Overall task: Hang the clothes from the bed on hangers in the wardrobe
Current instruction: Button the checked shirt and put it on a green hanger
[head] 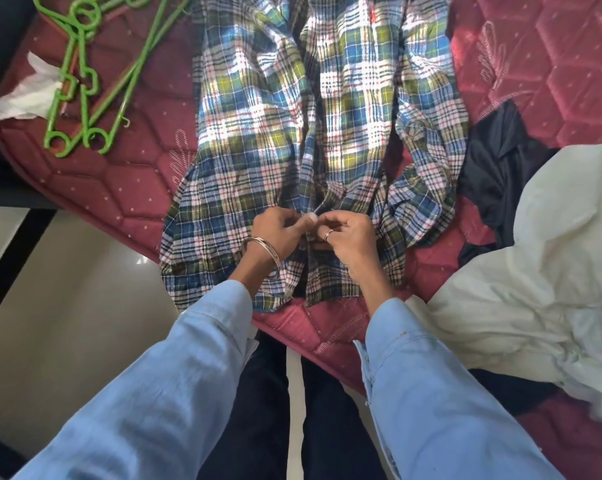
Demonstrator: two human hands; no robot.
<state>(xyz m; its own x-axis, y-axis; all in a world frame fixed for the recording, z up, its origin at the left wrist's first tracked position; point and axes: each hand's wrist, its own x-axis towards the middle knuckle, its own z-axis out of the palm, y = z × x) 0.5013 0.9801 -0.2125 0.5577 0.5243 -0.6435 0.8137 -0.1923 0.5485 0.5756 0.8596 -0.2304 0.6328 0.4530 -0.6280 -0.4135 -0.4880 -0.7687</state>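
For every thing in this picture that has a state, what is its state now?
plaid shirt: spread flat on the bed, front edges being joined near the hem
left hand: pinches the shirt's front edge
right hand: pinches the opposite front edge
green hangers: lying on the mattress, nothing on them
dark garment: crumpled on the bed
white garment: crumpled on the bed

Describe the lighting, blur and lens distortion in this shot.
Head view: bright patchy sunlight washes out the middle of the plaid shirt, while its lower part near the left hand and right hand lies in shade; the green hangers are smeared by motion blur; the wide-angle lens bows the red mattress edge and stretches the sleeves.
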